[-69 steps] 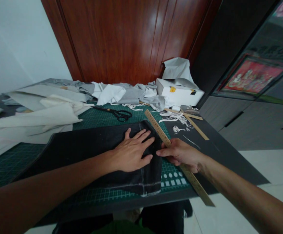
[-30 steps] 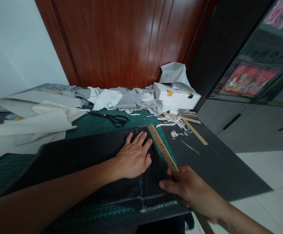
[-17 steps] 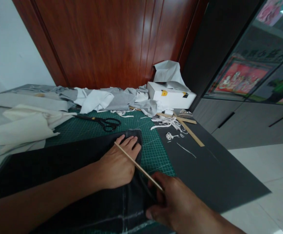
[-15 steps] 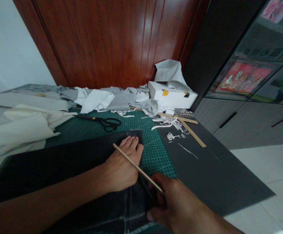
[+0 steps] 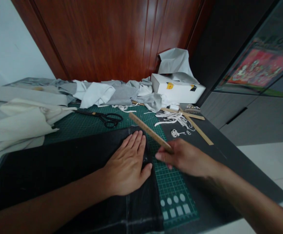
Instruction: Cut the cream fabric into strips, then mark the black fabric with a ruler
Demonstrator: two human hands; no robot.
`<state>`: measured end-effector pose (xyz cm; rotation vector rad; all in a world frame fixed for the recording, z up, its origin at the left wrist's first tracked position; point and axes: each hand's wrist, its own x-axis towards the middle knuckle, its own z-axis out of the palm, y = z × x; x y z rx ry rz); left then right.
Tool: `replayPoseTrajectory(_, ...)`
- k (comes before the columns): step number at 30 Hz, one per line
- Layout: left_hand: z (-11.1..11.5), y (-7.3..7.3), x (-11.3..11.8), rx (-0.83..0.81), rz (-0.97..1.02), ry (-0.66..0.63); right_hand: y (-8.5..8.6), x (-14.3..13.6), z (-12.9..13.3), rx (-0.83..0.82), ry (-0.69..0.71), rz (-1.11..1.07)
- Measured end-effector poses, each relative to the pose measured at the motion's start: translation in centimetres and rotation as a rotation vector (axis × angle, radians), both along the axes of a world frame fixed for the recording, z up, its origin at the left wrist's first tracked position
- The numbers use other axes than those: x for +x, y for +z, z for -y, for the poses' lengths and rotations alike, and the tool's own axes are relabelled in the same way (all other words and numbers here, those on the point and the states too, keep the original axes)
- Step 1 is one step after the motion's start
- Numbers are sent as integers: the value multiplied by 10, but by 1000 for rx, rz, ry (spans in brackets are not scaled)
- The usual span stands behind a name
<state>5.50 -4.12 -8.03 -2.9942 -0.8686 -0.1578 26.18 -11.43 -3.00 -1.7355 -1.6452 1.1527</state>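
My left hand lies flat on a black fabric piece, fingers extended toward its far right corner. Pale seam or chalk lines run along that fabric near its right end. In my right hand is a wooden ruler, gripped at its near end between thumb and fingers. The ruler points up and to the left, raised above the cutting mat, its far end just beyond my left fingertips. Beneath the fabric is a green gridded cutting mat. Black scissors rest on the mat beyond the fabric.
Cream cloth is piled at the left, with grey and white scraps along the back. A white box stands at the back right. White cord ends and wooden strips lie in front of it.
My right hand has risen forward and right from the fabric's edge, carrying the ruler, now seen broad side on. The fabric's right edge lies flatter. My left thumb has spread outward.
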Motion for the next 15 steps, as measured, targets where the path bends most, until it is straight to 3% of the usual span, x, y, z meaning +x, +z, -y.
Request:
replayPoseTrajectory(3,1,2,1,-7,-4,3,-1,14,-60,130,-124,33)
replayPoseTrajectory(7,0,3,0,-23,-5,1,-5,9,-117,96,-146,3)
replayPoseTrajectory(10,1,3,-1,-36,5,-1,-4,1,-131,51,-99,-18)
replayPoseTrajectory(15,2,2,-2,-40,19,-6,-1,-6,-131,65,-89,-45)
